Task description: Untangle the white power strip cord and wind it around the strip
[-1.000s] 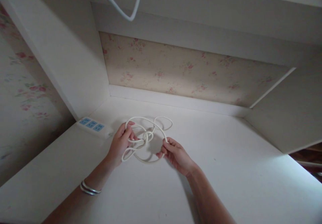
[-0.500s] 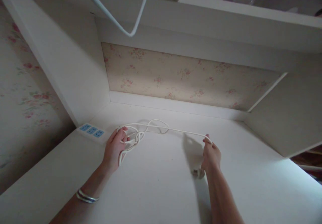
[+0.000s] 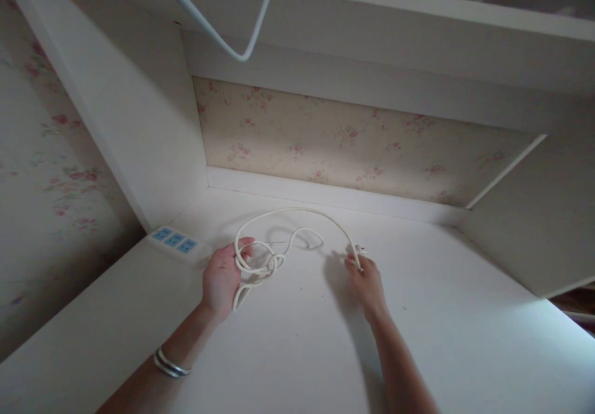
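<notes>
A white power cord [image 3: 297,209] arches between my two hands over the desktop. My left hand [image 3: 225,277] is curled around loops of it, where a loose tangle [image 3: 272,265] hangs beside the fingers. My right hand [image 3: 367,281] pinches the cord near its plug end, and the plug [image 3: 360,250] shows partly behind the fingers. To the left of my left hand lies a white power strip [image 3: 176,240] with blue socket faces. A further loop of cord rests on the desktop between the hands.
The white desktop [image 3: 297,352] is bounded by a side panel [image 3: 139,104] on the left and a panel [image 3: 534,215] on the right. Floral wallpaper [image 3: 334,135] covers the back. Overhead, a shelf [image 3: 418,48] and a bent white rod [image 3: 242,54] hang low.
My right hand has moved left and slightly up, and the plug has swung from below the hand to above it. The cord, stretched nearly straight before, now bows upward in slack.
</notes>
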Motion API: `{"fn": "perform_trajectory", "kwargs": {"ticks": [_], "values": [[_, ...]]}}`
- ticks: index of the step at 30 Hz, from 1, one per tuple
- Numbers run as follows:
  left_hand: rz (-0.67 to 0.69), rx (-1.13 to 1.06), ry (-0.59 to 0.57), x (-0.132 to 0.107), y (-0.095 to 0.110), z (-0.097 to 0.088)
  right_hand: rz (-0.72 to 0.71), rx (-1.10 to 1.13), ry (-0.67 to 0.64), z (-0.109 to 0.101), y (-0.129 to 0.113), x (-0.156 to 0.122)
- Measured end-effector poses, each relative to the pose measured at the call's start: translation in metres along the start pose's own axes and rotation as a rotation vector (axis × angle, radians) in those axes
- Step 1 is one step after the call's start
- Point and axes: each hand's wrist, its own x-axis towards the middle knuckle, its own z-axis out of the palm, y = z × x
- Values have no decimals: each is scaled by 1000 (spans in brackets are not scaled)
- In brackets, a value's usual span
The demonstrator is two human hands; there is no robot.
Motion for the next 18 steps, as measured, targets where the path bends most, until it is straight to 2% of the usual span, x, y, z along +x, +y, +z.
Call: {"fn": "perform_trajectory", "kwargs": {"ticks": [3,6,13,16,18], "values": [[-68,-6,32,-2,2,4,-69,-277,-158,6,-6,-10],[-140,-49,-31,-2,1,6,-86,-338,-167,5,-7,-12],[-150,113,-89,2,-7,-2,-55,-46,-44,6,2,-5],[-210,175,-157,3,-12,-5,-54,66,76,4,-4,-7],[-234,200,-218,2,-14,-6,6,94,160,1,-10,-8]]}}
